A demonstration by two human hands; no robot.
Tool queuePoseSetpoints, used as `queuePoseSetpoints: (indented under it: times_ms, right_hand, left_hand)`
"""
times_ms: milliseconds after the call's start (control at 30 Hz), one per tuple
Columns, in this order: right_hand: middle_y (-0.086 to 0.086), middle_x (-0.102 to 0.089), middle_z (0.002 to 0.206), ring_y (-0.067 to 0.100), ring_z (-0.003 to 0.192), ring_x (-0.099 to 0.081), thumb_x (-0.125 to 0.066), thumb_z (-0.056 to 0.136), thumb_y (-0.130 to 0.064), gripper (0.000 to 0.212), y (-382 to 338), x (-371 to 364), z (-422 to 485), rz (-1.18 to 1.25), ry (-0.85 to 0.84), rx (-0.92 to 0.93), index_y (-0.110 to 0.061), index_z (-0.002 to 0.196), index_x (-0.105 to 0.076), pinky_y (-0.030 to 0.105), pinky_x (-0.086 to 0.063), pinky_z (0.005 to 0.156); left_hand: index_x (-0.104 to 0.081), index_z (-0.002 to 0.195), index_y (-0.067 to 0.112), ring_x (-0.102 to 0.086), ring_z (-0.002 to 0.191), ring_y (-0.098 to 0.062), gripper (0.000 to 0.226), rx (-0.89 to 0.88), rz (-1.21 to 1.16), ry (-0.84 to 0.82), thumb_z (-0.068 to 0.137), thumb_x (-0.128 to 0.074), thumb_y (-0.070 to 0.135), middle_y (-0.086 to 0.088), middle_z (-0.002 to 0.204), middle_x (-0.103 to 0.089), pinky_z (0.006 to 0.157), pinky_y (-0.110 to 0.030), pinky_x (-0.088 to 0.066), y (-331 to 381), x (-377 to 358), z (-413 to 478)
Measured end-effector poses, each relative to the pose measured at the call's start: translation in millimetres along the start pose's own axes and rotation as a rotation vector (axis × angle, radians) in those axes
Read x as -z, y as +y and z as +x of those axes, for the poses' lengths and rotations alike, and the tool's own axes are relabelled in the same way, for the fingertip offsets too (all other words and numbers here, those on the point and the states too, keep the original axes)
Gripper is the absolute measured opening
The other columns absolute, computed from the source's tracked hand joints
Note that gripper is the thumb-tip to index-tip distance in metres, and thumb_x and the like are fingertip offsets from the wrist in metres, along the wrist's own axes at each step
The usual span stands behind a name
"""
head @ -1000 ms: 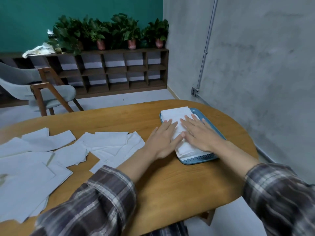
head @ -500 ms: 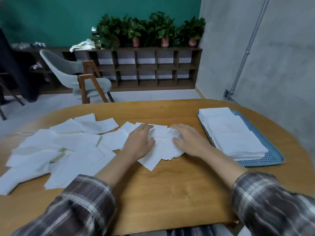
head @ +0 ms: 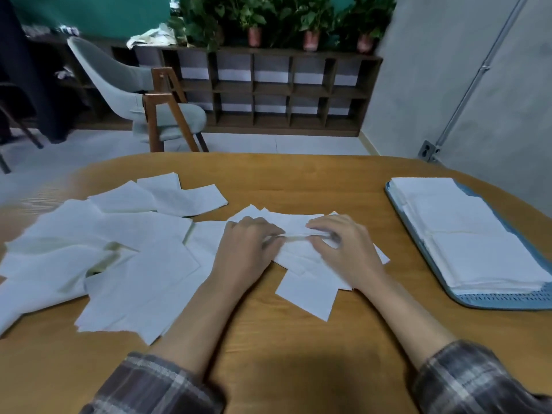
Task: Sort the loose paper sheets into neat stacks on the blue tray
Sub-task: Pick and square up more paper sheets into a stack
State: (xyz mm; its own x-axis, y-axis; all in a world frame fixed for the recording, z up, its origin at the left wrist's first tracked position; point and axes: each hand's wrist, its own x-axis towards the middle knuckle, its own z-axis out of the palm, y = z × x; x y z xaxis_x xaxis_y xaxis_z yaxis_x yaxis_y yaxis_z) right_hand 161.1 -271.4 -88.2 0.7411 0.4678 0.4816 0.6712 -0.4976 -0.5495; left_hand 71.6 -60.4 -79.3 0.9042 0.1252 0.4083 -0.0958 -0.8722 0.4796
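Several loose white paper sheets (head: 113, 252) lie scattered over the left half of the wooden table (head: 286, 348). A smaller pile of sheets (head: 310, 282) lies in the middle. My left hand (head: 248, 252) and my right hand (head: 346, 252) are both on that pile, fingers curled inward, pinching a raised ridge of paper between them. The blue tray (head: 495, 300) sits at the right edge of the table. It holds neat white stacks (head: 469, 234) that cover most of it.
A grey chair with wooden legs (head: 140, 97) stands beyond the table's far edge. A low wooden shelf (head: 283, 91) with potted plants lines the back wall. A grey concrete wall (head: 493, 85) rises close behind the tray.
Both hands left the stack on the tray and went left to the middle pile. Their fingers have since curled in, bunching the sheets together. The view turned left.
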Motion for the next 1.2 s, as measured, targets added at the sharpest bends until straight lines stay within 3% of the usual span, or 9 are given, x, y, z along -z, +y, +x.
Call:
queuePoseSetpoints:
  times_ms: [167,367,500,567,667,833,933,1067,1200]
  right_hand:
    - [-0.016,-0.077,0.105,0.007,0.109,-0.063,-0.083,0.084,-0.003,0.023,0,5,-7,0.079,-0.015,0.072,-0.019,0.101,-0.083,0.024,-0.051,0.094]
    - [-0.015,-0.075,0.106,0.012,0.108,-0.064,-0.085,0.081,-0.001,0.024,-2,8,-6,0.165,-0.13,0.133,-0.021,0.096,-0.084,0.036,-0.054,0.086]
    - [-0.02,-0.069,0.119,0.013,0.124,-0.058,-0.089,0.081,-0.027,0.015,-5,16,-7,0.184,-0.23,0.066,-0.026,0.095,-0.083,0.034,-0.055,0.092]
    - [-0.02,-0.066,0.126,0.012,0.128,-0.055,-0.088,0.081,-0.039,0.017,-8,18,-7,0.177,-0.229,0.039,-0.029,0.093,-0.082,0.019,-0.051,0.094]
    - [-0.016,-0.061,0.138,0.005,0.133,-0.051,-0.085,0.083,-0.04,0.015,-13,20,-3,0.173,-0.123,-0.004,-0.028,0.091,-0.079,0.004,-0.034,0.1]
    - [-0.021,-0.048,0.157,-0.005,0.145,-0.041,-0.085,0.084,-0.036,0.011,-18,28,-1,0.391,-0.113,-0.176,-0.034,0.095,-0.08,0.021,-0.033,0.114]
    - [-0.014,-0.06,0.147,-0.003,0.14,-0.049,-0.084,0.083,-0.03,0.019,-27,32,-1,0.603,-0.153,-0.174,-0.025,0.101,-0.084,0.024,-0.041,0.115]
    - [-0.008,-0.081,0.11,0.006,0.112,-0.071,-0.08,0.09,-0.011,0.016,-33,33,-2,0.671,-0.147,-0.178,-0.016,0.105,-0.082,0.022,-0.054,0.096]
    - [-0.015,-0.08,0.105,0.0,0.108,-0.071,-0.077,0.095,-0.01,0.015,-26,30,-1,0.605,-0.013,-0.26,-0.022,0.101,-0.083,0.013,-0.05,0.092]
  left_hand:
    - [-0.078,0.074,0.023,-0.062,0.075,-0.009,0.029,-0.097,-0.049,-0.033,0.091,-0.066,0.044,0.011,0.076,-0.071,0.077,-0.036,-0.048,4,11,-5]
    - [-0.069,0.125,0.028,-0.061,0.12,-0.015,0.034,0.07,-0.001,-0.025,0.099,-0.054,0.044,0.011,0.123,-0.07,0.1,-0.051,-0.046,-12,9,5]
    - [-0.074,0.121,0.029,-0.067,0.108,-0.014,0.029,0.101,-0.036,-0.016,0.094,-0.067,0.039,0.012,0.11,-0.072,0.095,-0.056,-0.05,-17,8,5]
    - [-0.078,0.112,0.029,-0.064,0.093,-0.01,0.02,0.083,-0.042,0.043,0.092,-0.074,0.03,0.013,0.1,-0.067,0.09,-0.055,-0.051,-17,8,6]
    - [-0.082,0.098,0.026,-0.064,0.089,-0.005,0.009,0.044,-0.128,0.112,0.093,-0.078,0.02,0.012,0.093,-0.067,0.087,-0.037,-0.052,-15,14,8]
    - [-0.079,0.098,0.02,-0.066,0.082,-0.001,0.007,0.068,-0.441,0.051,0.099,-0.072,0.017,0.016,0.091,-0.074,0.075,-0.014,-0.049,0,32,5]
    - [-0.078,0.098,0.023,-0.045,0.062,-0.014,0.006,0.066,-0.569,0.045,0.099,-0.073,0.024,-0.003,0.08,-0.069,0.063,-0.023,-0.039,7,37,4]
    - [-0.078,0.102,0.022,-0.054,0.077,-0.046,0.008,0.084,-0.657,0.108,0.1,-0.072,0.026,-0.007,0.092,-0.075,0.061,-0.046,-0.043,14,38,5]
    - [-0.071,0.118,0.021,-0.066,0.084,-0.008,0.024,0.081,-0.632,0.159,0.095,-0.079,0.019,0.013,0.096,-0.071,0.071,-0.022,-0.052,18,30,3]
